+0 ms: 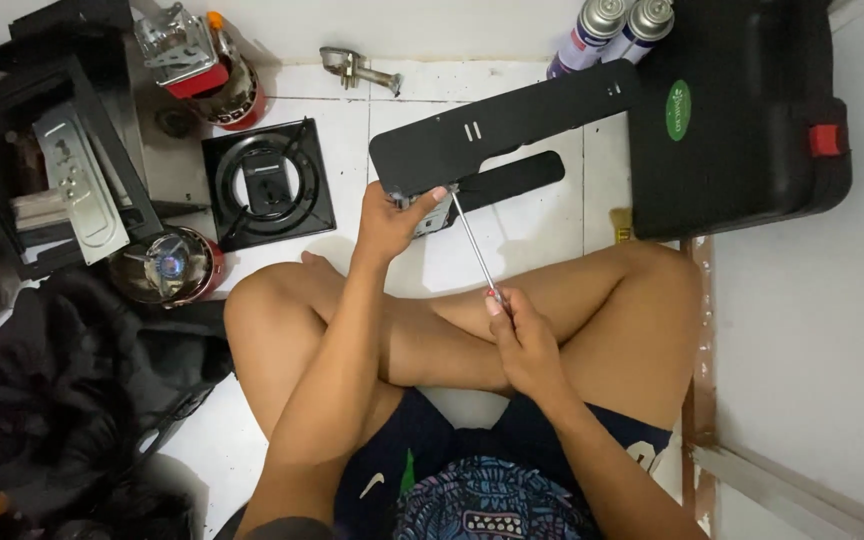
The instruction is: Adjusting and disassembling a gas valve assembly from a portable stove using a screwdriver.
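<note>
A long black metal panel (492, 130) – flat, with small slots – hangs tilted over the white floor; a slim steel-shafted screwdriver (474, 245) slants up to the small grey fitting (436, 214) at its lower end.

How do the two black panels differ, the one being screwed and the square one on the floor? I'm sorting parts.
The long black panel is an elongated bar, gripped at its end by the left hand, with the screwdriver from the right hand meeting it. The square burner plate lies flat and untouched, with a round opening. Both are black.
</note>
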